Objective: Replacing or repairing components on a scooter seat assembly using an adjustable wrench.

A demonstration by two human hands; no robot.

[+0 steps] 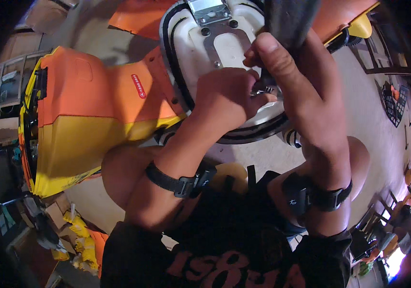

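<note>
Before me, a scooter seat (231,45) lies with its white underside up, edged by a black strip. A metal hinge bracket (211,18) is fixed to its far end, with bolts around it. My left hand (224,98) is closed over the near part of the seat, its fingers pinching near a small shiny metal piece (263,91) that I cannot identify. My right hand (306,91) is wrapped round a dark cylindrical tool (292,21), thumb stretched along its near side. The tool's lower end is mostly hidden by my hands.
An orange and yellow scooter body panel (90,110) stands at the left, close to the seat. Another orange panel (342,19) lies behind my right hand. Yellow bags (83,240) are at the lower left; a dark rack (383,53) stands at the far right.
</note>
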